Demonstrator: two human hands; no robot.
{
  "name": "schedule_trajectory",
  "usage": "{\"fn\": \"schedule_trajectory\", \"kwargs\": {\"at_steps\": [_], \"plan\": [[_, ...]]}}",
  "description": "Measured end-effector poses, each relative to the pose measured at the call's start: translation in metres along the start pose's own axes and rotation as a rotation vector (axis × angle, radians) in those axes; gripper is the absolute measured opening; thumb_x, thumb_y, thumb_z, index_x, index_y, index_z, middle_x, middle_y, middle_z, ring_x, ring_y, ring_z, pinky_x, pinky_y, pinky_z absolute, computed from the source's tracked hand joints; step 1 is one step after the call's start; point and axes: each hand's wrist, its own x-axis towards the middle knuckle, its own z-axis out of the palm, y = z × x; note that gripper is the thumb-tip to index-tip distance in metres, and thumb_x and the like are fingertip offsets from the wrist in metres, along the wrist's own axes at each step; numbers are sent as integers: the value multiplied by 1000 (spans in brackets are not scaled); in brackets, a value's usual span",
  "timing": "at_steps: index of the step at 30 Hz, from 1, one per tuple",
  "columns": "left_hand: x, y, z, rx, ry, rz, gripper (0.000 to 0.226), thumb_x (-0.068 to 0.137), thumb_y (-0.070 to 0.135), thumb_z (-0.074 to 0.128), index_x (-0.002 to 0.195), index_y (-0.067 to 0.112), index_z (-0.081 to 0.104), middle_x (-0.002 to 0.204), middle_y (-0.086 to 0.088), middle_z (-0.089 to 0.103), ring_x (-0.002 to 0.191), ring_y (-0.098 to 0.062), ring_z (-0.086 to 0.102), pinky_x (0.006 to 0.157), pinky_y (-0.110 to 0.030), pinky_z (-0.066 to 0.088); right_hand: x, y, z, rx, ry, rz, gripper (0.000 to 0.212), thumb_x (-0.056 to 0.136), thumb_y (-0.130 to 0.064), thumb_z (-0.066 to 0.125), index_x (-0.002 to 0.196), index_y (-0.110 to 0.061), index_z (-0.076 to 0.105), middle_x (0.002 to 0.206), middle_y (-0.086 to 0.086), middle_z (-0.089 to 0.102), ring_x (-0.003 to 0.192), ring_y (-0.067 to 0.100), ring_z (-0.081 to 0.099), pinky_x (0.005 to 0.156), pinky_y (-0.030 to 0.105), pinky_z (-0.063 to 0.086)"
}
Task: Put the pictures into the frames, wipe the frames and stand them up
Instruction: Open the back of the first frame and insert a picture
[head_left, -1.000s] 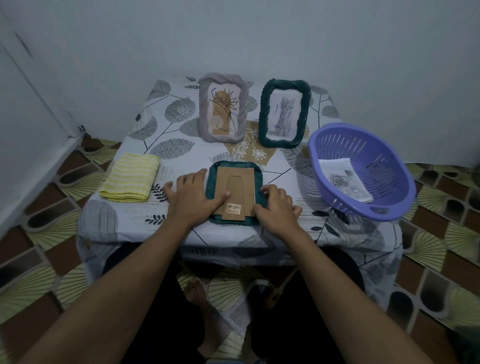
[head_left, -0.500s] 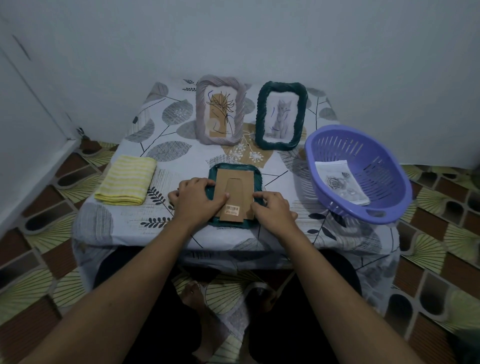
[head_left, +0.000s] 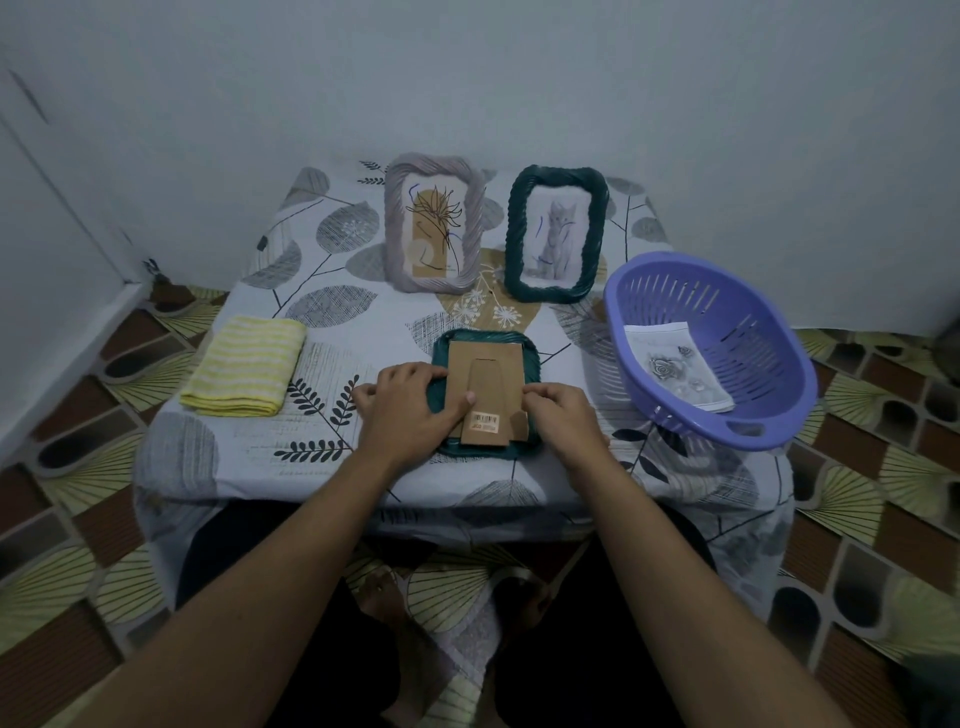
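Surface (head_left: 363, 338): green frame (head_left: 531, 364) lying face-down
Left hand (head_left: 410, 410): fingers curled, gripping green frame edge
Right hand (head_left: 561, 415): fingers pinching cardboard backing (head_left: 493, 374)

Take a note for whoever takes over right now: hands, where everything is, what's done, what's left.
Left grip holds the face-down teal frame by its left edge, thumb on the cardboard backing. Right grip pinches the backing's right edge.
Done: grey frame and green cat frame stand at the back with pictures in.
To do: secure the backing, wipe with the yellow cloth, stand the frame up. One picture lies in the purple basket; no spare frame in view.
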Motion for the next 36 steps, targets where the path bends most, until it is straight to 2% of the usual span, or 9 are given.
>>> {"fn": "schedule_trajectory", "kwargs": {"at_steps": [2, 6, 13, 16, 18, 21, 25, 33, 36], "plan": [[-1, 0, -1, -21, -7, 0, 65, 85, 78, 38, 128, 33, 57, 130, 7, 56, 125, -14, 40, 94, -39, 20, 5, 2, 2, 49, -14, 4, 29, 55, -55, 45, 74, -61, 66, 104, -15, 68, 112, 23, 57, 103, 54, 42], [-1, 0, -2, -45, -17, 2, 68, 85, 77, 32, 129, 32, 58, 130, 7, 56, 125, -14, 40, 96, -40, 20, 9, 3, 4, 118, 1, 17, 35, 55, -56, 48, 81, -50, 71, 93, -11, 71, 108, 25, 59, 102, 55, 42], [-1, -2, -2, -75, -12, 5, 60, 91, 72, 28, 123, 33, 60, 127, 9, 57, 123, -14, 41, 93, -38, 17, 23, 9, 11, 130, 82, -46, 34, 56, -59, 51, 87, -63, 64, 106, -12, 68, 114, 24, 58, 99, 57, 45], [-1, -2, -1, -78, -15, 6, 56, 94, 69, 29, 124, 34, 60, 128, 8, 57, 123, -14, 42, 93, -37, 16, 5, -11, 5, 56, 118, -65, 18, 63, -53, 55, 78, -50, 65, 110, -8, 67, 113, 23, 56, 100, 51, 39], [-1, -2, -2, -82, -14, 4, 56, 94, 69, 28, 123, 34, 60, 128, 9, 57, 123, -14, 42, 93, -38, 16, 0, -16, 3, 12, 126, -82, 11, 72, -45, 60, 83, -44, 62, 111, -6, 66, 111, 22, 55, 99, 46, 34], [-1, -1, -3, -102, -25, -9, 58, 93, 70, 25, 123, 35, 60, 128, 9, 57, 124, -14, 41, 94, -38, 16, 0, -19, 1, 91, 82, -105, 15, 70, -40, 60, 85, -38, 62, 98, -12, 67, 100, 20, 63, 97, 51, 47], [0, 0, -4, -130, -34, -24, 59, 93, 70, 25, 123, 34, 61, 127, 10, 57, 124, -13, 40, 94, -38, 15, 3, -18, 0, 199, 34, -121, 14, 88, -15, 62, 91, -29, 60, 85, -4, 67, 92, 25, 68, 86, 47, 57], [-4, 1, -22, -392, 8, -97, 53, 92, 63, 35, 126, 32, 60, 125, 15, 52, 129, -9, 33, 95, -35, 13, 3, -29, 6, 309, 16, -191, 14, 91, -17, 65, 96, -30, 67, 95, 3, 72, 93, 21, 70, 90, 49, 57], [-4, -7, -31, -563, 73, -176, 52, 92, 59, 46, 127, 24, 61, 120, 11, 56, 120, -10, 45, 98, -36, 30, 0, -39, 16, 363, -4, -225, 17, 90, -15, 68, 100, -28, 70, 92, -2, 70, 85, 16, 68, 86, 48, 59]]}}
